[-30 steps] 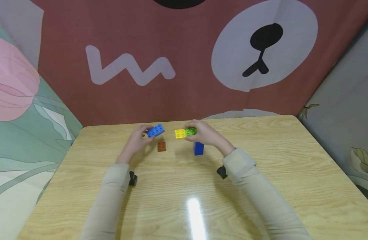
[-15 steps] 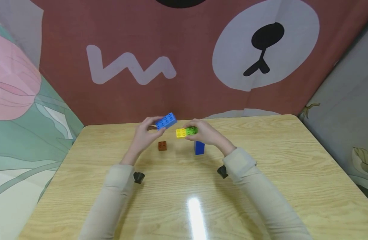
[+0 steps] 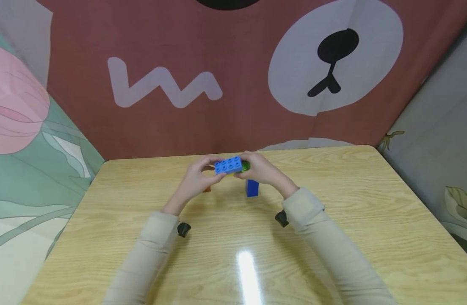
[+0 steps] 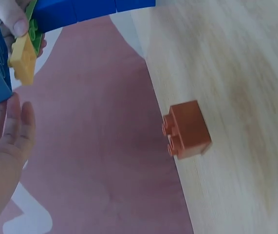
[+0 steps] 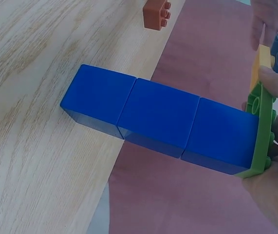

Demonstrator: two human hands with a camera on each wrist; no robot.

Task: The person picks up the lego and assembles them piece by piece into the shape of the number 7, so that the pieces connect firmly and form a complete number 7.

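Note:
My left hand (image 3: pixel 195 180) grips a light blue toy building brick (image 3: pixel 228 165) by its ends, between thumb and fingers, studs up. It hovers over a thin yellow brick (image 4: pixel 24 59); a narrow gap shows between them in the left wrist view. My right hand (image 3: pixel 264 170) pinches a thin green brick (image 5: pixel 261 139), which juts sideways from the top of a dark blue stack (image 5: pixel 158 116). The yellow piece sits at the green one's outer end. Three dark blue blocks make up the stack, upright on the table. In the head view the light blue brick mostly covers the yellow.
An orange-brown brick (image 4: pixel 191 129) stands on the wooden table (image 3: pixel 225 237) left of the stack, mostly behind my left hand in the head view. The table's back edge lies close beyond, against a reddish-brown cloth (image 3: pixel 161 131) with a bear print.
My left hand has brought the light blue brick rightward, first rising, then lowering, and levelled it over the yellow brick. My right hand has kept its hold on the green brick.

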